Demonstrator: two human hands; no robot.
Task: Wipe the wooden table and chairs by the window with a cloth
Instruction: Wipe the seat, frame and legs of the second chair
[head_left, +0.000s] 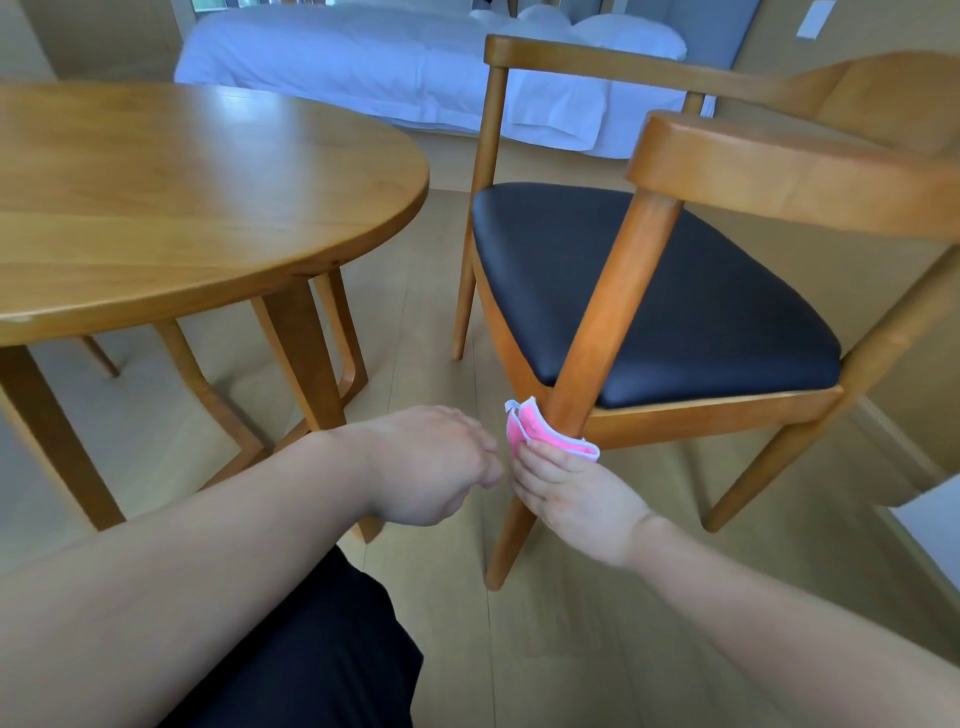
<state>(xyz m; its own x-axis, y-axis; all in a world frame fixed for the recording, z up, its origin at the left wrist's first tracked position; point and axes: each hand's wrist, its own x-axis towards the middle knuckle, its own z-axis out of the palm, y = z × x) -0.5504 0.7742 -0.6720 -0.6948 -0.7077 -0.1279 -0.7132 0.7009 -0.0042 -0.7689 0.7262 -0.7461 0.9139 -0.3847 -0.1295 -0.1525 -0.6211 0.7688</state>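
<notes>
Head view: right hand (569, 493) grip pinches pink cloth (545, 434), wrapped round near chair leg (587, 343) to wipe all sides; left hand (436, 462) loosely curled, empty, just beside; round wooden surface (182, 197) left

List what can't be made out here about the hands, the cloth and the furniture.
All in the head view:
- Left hand: fingertips curl out of sight behind its back; appears to hold nothing.
- Pink cloth: its far side is hidden behind the chair leg it wraps.
- Right hand: its palm faces away; only fingers pinching the cloth show.
- Round table: left part cut by the frame edge.
- Chair backrest: blurred, cut at right.
</notes>
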